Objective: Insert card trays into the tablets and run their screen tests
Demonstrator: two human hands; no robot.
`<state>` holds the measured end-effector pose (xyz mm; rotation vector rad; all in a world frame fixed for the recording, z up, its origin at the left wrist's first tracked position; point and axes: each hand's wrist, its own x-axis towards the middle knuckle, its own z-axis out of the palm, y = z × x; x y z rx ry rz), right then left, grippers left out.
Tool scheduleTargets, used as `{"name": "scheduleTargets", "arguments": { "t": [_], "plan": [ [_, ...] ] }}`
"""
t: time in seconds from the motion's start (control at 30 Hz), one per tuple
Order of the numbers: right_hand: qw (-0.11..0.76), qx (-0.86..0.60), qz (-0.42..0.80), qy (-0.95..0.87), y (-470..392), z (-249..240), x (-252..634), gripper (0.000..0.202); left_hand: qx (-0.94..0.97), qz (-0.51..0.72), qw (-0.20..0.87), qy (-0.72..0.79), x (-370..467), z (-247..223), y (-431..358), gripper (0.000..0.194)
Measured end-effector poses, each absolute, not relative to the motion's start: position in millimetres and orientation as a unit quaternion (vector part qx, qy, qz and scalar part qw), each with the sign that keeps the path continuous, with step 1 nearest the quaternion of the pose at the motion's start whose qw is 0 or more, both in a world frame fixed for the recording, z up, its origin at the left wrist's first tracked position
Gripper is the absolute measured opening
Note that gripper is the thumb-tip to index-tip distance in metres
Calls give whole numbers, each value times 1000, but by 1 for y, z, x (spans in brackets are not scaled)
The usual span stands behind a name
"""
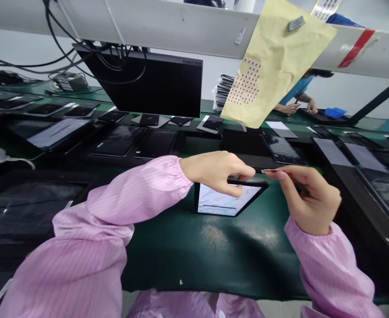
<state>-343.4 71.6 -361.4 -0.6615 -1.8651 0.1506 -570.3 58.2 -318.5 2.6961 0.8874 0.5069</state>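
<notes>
Tablet (219, 204) was positioned just below the half-curled left hand (218, 170), whose hold could not be told, while a small strip (269, 171) was pinched in the right hand (309, 198), apparently being readied, with careful alignment seemingly needed next.

The worktop (181, 265) is dark green, with pale brownish scuffs (214, 234) between its near edge and the tablet (227, 205), whose black border frames a whitish screen. Over that near edge, the sleeves (91, 251) are pink with fine darker stripes. The slim strip (270, 171) shows orange-red and white. Toward the far edge, the monitor (158, 84) is black and the sheet (277, 57) yellow, with rows of red marks (247, 84).
</notes>
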Motion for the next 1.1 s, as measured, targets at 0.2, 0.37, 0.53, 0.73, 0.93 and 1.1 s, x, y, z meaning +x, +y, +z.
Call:
{"name": "scheduleTargets", "arguments": {
  "t": [0.2,0.37,0.53,0.73,0.93,1.1],
  "plan": [
    [442,-241,49,-863,74,-345,-349,2,897,220,208,322,-575,-320,72,18],
    [344,-196,41,-917,82,-333,-370,1,829,345,227,378,-589,-328,61,18],
    [290,-146,21,-946,92,-329,-390,6,745,482,192,419,-593,-343,36,12],
    [230,-114,-36,-966,95,-323,-395,10,749,548,47,368,-592,-368,31,16],
    [143,-88,-67,-984,95,-312,-397,19,748,570,-55,336,-590,-381,37,19],
    [119,-67,-83,-987,98,-309,-403,21,737,589,-82,322,-588,-385,39,20]
  ]
}}
